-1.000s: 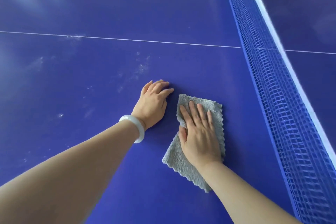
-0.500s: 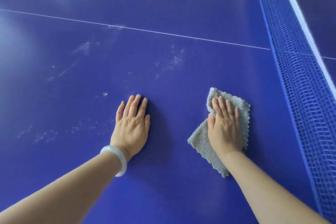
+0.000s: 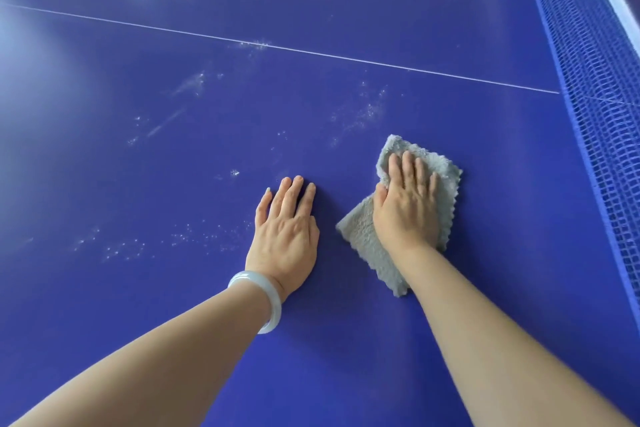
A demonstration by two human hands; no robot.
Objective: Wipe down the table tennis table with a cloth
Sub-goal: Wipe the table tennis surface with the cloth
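A grey fluffy cloth (image 3: 367,246) lies flat on the blue table tennis table (image 3: 346,10). My right hand (image 3: 407,204) presses down on it with straight fingers; the thumb sits at a raised fold on the cloth's left edge. My left hand (image 3: 285,236), with a pale bangle at the wrist, rests flat on the bare table just left of the cloth. White dust specks (image 3: 367,111) lie beyond the cloth, and more specks (image 3: 124,248) are scattered left of my left hand.
The blue net (image 3: 599,90) with its white top band runs along the right side, close to the cloth. A thin white centre line (image 3: 277,47) crosses the table beyond the hands. The table's far left corner shows at top left.
The view has shifted left, so the net sits further right. My left hand has gone from curled fingers to lying flat. The right hand stays pressed on the cloth.
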